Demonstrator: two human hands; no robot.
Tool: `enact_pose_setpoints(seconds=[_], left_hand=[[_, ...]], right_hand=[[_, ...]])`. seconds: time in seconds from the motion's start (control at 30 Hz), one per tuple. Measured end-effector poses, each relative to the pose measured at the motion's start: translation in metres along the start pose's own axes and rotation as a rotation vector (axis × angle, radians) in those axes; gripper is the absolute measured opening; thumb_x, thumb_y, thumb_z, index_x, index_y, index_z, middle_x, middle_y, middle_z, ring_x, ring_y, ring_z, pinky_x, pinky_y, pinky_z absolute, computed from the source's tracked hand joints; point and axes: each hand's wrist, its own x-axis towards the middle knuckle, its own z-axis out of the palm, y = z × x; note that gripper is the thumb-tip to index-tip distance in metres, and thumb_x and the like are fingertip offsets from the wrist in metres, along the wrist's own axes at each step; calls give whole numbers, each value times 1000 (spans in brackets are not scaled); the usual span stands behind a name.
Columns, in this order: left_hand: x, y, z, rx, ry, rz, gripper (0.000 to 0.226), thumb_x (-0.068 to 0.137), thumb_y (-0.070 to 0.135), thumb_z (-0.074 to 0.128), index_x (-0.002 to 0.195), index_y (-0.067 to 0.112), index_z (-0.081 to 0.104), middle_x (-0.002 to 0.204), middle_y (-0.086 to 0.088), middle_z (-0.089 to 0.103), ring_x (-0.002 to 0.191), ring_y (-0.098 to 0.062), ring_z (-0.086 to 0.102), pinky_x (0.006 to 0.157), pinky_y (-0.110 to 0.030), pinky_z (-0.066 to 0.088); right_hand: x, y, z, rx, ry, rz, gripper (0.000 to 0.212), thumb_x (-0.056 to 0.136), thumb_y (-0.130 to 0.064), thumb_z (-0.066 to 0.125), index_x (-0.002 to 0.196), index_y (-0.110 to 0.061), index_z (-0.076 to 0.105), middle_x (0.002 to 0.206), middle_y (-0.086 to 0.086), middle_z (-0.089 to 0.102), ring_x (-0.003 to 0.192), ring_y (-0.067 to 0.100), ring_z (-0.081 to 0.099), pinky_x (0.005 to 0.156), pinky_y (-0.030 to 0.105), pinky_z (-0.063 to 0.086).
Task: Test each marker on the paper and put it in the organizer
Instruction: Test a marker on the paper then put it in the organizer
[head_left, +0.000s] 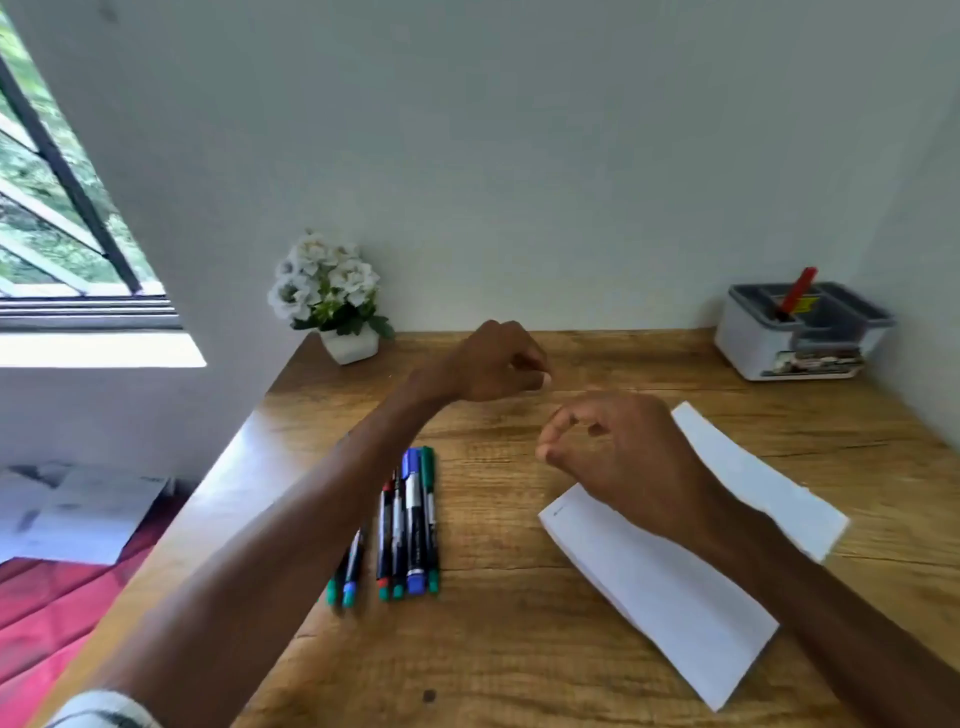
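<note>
Several markers (410, 525) with blue, green and red caps lie side by side on the wooden desk (498, 649); my left forearm partly hides the leftmost two (349, 571). A folded white paper (670, 592) lies to their right. The grey and white organizer (800, 332) stands at the far right corner with a red marker (798, 291) upright in it. My left hand (488, 364) hovers over the desk's middle, fingers curled, holding nothing. My right hand (618, 452) hovers above the paper's far end, its thumb meeting its curled fingers around nothing.
A white pot of white flowers (332, 301) stands at the desk's far left corner against the wall. The desk's left edge drops to a red floor (57, 608). A window (52, 208) is at the left.
</note>
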Motion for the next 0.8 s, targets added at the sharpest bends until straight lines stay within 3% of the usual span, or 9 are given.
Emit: enact_pose_setpoints(seconds=[0.17,0.3,0.5,0.6,0.67,0.8], left_hand=[[-46,-34,-11,-66,192,-69,16,93,27,74,103,18,83,102,6,80,92,-2,73,87,-30,59],[-71,-48,-7,-98,367,-118,13,92,27,75,99,20,83,94,10,80,84,2,73,81,-26,60],[-91,-60,-1,-67,580,-243,14,91,30,73,97,22,82,89,11,80,74,6,70,69,-25,60],[-93,-63,-4,-86,672,-287,12,90,29,72,93,23,82,82,14,78,69,6,69,63,-27,60],[-93,-63,-4,-94,692,-319,12,90,30,72,91,24,82,79,16,77,68,7,69,63,-28,61],[-93,-60,2,-80,655,-324,12,89,30,71,90,26,81,78,17,76,71,6,70,65,-31,61]], right_hand=[[2,-27,40,-33,-130,-91,7,86,-35,80,90,-30,81,95,-20,75,83,-15,58,73,2,33],[8,-43,58,-19,-189,-133,7,87,-35,79,91,-30,79,91,-21,75,86,-11,63,73,6,40],[25,-62,71,46,-85,-117,8,87,-25,78,83,-27,71,72,-16,67,72,1,64,61,16,53],[35,-67,74,33,-38,-104,9,87,-22,78,83,-27,71,71,-17,65,68,0,63,58,13,51],[36,-67,79,-28,-64,-57,7,86,-23,78,83,-26,73,70,-15,66,62,-1,61,54,13,47],[31,-62,89,-104,-125,44,12,83,-31,82,81,-25,71,71,-13,68,64,0,63,61,26,57]])
